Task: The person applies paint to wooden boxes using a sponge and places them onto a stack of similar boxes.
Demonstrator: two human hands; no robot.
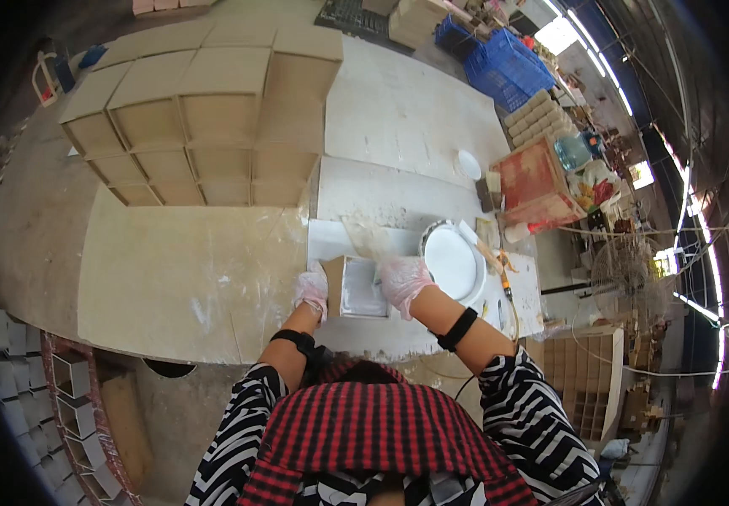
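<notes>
A small open cardboard box lies on the worktable in front of me, its inside coated white and its outer side tan. Against the box's left wall, my left hand, in a thin clear glove, is closed on it. My right hand, gloved the same way, is curled at the box's right edge; its fingertips are partly hidden, and what they hold cannot be made out. Just right of that hand stands a round tub of white paste or paint. A brush with a wooden handle lies across the tub's rim.
Stacked tan boxes rise at the far left of the table. Beyond the tub are a white lid, a reddish crate and blue baskets. An orange-and-black tool lies right. A fan stands beyond the table's right edge.
</notes>
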